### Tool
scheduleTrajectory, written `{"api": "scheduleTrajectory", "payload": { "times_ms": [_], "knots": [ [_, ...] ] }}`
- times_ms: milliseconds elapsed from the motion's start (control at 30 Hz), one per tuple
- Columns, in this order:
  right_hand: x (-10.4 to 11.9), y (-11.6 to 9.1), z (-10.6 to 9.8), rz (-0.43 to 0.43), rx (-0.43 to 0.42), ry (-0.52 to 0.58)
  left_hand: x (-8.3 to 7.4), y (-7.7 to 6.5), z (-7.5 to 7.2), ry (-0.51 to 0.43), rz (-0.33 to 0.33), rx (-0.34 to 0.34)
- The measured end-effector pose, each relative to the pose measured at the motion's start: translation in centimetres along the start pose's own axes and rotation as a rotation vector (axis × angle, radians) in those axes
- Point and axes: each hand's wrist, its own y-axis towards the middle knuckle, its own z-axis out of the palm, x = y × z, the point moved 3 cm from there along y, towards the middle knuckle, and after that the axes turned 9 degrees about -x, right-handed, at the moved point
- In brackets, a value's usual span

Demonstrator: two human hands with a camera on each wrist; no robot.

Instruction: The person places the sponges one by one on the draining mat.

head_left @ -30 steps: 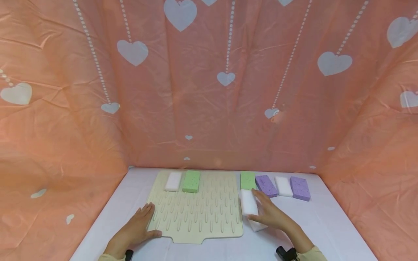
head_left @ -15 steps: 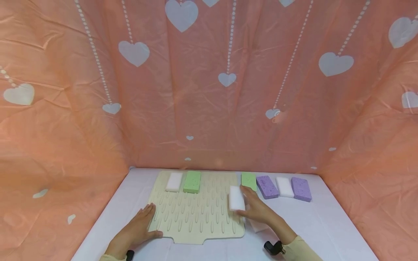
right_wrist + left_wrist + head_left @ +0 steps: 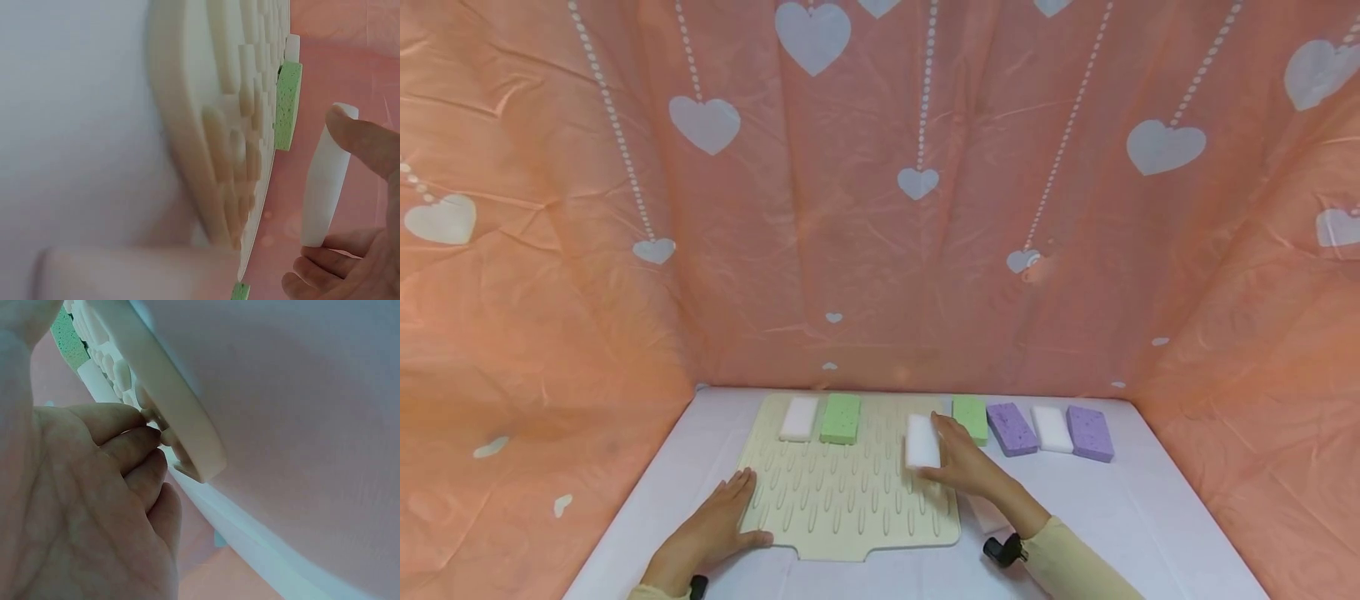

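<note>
My right hand (image 3: pixel 966 462) pinches a white sponge (image 3: pixel 922 442) by its two ends, between thumb and fingers, above the right part of a beige ridged mat (image 3: pixel 850 504). In the right wrist view the held sponge (image 3: pixel 326 181) stands clear of the mat. My left hand (image 3: pixel 715 521) lies at the mat's left edge, its fingers extended and thumb spread; in the left wrist view the fingertips touch the mat's rim (image 3: pixel 181 412). At the mat's back left lie a white sponge (image 3: pixel 799 418) and a green sponge (image 3: pixel 840 419), side by side.
Right of the mat sit a green sponge (image 3: pixel 970 419), a purple sponge (image 3: pixel 1012 429), a white sponge (image 3: pixel 1052 429) and another purple sponge (image 3: pixel 1090 433). Partly hidden under my right forearm is a white block (image 3: pixel 988 515). An orange heart-patterned sheet (image 3: pixel 880 292) walls the white table.
My right hand has lifted the white sponge from the stack right of the mat and carried it left over the mat. My left hand has stayed in place.
</note>
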Motion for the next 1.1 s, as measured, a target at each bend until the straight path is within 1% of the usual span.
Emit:
{"api": "scheduleTrajectory", "payload": {
  "times_ms": [167,267,367,467,600,733,867,967,1100],
  "knots": [
    [0.3,1.2,1.2,0.003,0.000,0.022,0.1,-0.1,0.1,0.001,-0.002,0.004],
    [0.4,1.8,1.7,0.007,0.012,0.011,0.1,-0.1,0.1,0.000,0.003,-0.001],
    [0.6,2.3,2.0,0.001,0.014,0.010,0.0,-0.2,0.1,0.006,0.011,-0.004],
    [0.8,2.7,2.2,-0.010,0.004,0.033,0.0,-0.2,0.2,0.012,0.010,-0.004],
    [0.8,3.2,2.5,0.017,0.026,0.042,0.1,-0.1,0.2,0.009,-0.008,0.002],
    [0.6,3.9,2.9,0.035,0.042,0.030,-0.2,0.0,0.0,0.008,-0.005,0.004],
    [0.4,4.6,3.2,0.018,0.049,-0.001,-0.2,0.1,0.0,0.000,0.009,0.005],
    [0.4,5.1,3.6,0.013,0.071,-0.029,-0.1,0.0,0.0,-0.013,0.007,0.011],
    [0.5,5.8,4.0,0.003,0.072,-0.016,0.0,0.1,0.1,-0.021,0.010,0.013]
  ]
}}
